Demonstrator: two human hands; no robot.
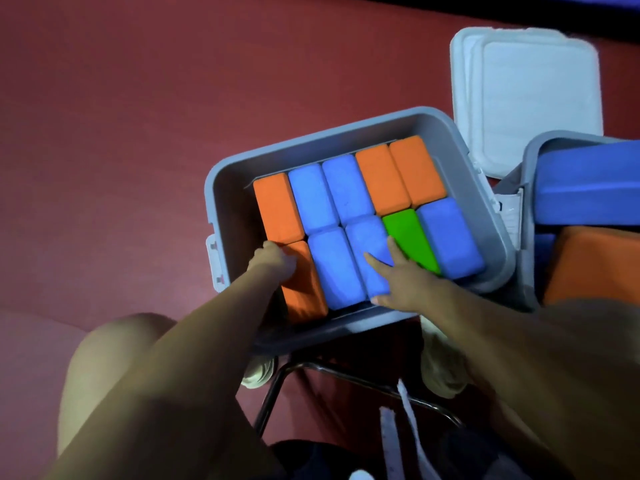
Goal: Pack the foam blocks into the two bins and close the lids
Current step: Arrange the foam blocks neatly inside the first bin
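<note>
Red carpeted floor (121, 116) is covered by two grey bins; foam blocks (346, 192) are packed in the nearer bin (221, 188), pressed by the left hand (273, 261), fingers clenched, and the right hand (405, 278), fingers released.

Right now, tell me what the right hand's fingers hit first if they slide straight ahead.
The right hand lies flat, fingers on a blue block and the green block; straight ahead, probably the orange blocks.

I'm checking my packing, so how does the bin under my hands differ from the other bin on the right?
The middle bin holds a flat, even layer of upright blocks; the right bin holds bigger blue and orange pieces piled above its rim. The middle bin is fully in view; the right bin is cut off by the frame edge. Both hands, left hand and right hand, touch only the middle bin's blocks. Both bins are grey and unlidded.
</note>
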